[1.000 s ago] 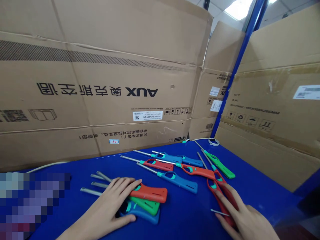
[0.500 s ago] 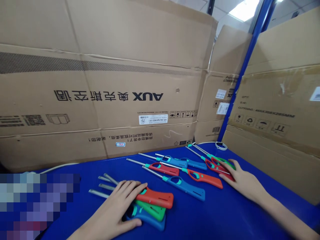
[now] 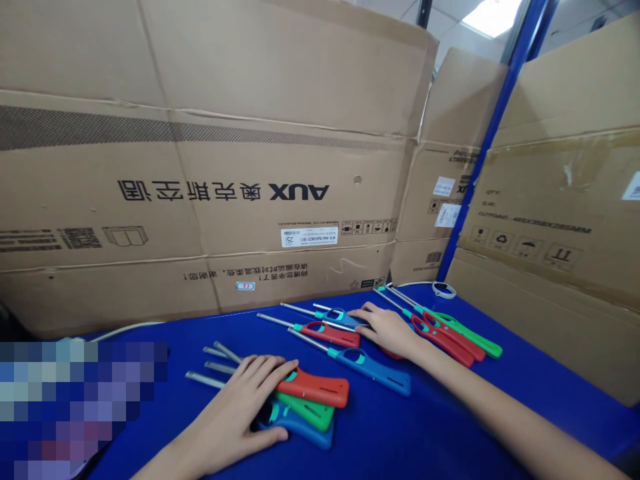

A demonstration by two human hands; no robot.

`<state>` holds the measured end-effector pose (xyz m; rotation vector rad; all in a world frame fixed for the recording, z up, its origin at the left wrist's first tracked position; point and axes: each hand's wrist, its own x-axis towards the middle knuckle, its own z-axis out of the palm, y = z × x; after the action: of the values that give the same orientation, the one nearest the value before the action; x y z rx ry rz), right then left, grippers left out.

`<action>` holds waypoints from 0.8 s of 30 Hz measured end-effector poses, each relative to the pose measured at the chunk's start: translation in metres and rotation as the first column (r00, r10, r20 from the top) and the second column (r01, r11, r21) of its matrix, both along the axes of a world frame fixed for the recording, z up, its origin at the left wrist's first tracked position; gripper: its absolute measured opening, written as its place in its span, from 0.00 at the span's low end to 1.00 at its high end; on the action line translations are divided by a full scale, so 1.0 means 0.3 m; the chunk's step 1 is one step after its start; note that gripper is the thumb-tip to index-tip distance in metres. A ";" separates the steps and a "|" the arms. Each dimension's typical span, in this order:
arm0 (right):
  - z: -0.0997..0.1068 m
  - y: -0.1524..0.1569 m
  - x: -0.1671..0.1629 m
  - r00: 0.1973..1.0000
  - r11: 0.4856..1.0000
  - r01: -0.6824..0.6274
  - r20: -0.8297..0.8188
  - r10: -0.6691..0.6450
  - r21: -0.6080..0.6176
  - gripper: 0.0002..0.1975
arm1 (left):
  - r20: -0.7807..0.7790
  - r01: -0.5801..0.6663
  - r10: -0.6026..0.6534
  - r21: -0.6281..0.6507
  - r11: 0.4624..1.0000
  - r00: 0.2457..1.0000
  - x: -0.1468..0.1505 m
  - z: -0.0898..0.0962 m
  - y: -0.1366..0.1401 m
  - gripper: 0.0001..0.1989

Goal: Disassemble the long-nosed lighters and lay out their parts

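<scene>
My left hand [image 3: 250, 403] is closed over a stack of stick lighters at the front, its fingers across the top and its thumb along the near side. From under it show an orange lighter [image 3: 320, 389], a green lighter [image 3: 317, 412] and a blue lighter [image 3: 305, 430], with metal rods poking out to the left. My right hand [image 3: 387, 330], fingers spread, reaches over the middle group and covers most of another orange lighter [image 3: 394, 354]. Around it lie a red lighter [image 3: 335, 335], a nearer blue lighter [image 3: 377, 372] and a farther blue lighter [image 3: 337, 316].
Two red lighters [image 3: 450, 343] and a green lighter [image 3: 475, 333] lie side by side at the right. A white ring-shaped item [image 3: 443, 290] sits in the back corner. Cardboard panels [image 3: 250, 153] wall the blue table [image 3: 390, 433] behind and at the right.
My right hand has left the right-hand lighters and moved left onto the middle group, uncovering the red and green handles. My left hand stays on its stack.
</scene>
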<state>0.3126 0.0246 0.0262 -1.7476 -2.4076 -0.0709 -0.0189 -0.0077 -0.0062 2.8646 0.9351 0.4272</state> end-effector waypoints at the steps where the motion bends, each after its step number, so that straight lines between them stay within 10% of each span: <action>1: -0.006 0.002 0.006 1.000 1.000 0.009 0.014 -0.009 0.006 0.17 | 0.001 0.000 0.000 -0.001 1.000 1.000 0.001 0.002 -0.001 0.39; 15: -0.050 -0.188 0.201 0.982 0.988 0.139 0.118 -0.146 0.062 0.13 | 0.044 0.031 -0.031 0.009 0.999 0.999 -0.003 -0.007 0.003 0.38; 24: -0.008 -0.059 0.120 0.985 0.994 0.110 0.137 -0.109 -0.004 0.27 | 0.025 0.007 -0.008 0.017 1.000 1.000 -0.006 -0.007 -0.001 0.38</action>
<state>0.3486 0.0068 0.0237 -1.9393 -2.4057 -0.1968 -0.0205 -0.0081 -0.0083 2.8694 0.9206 0.4714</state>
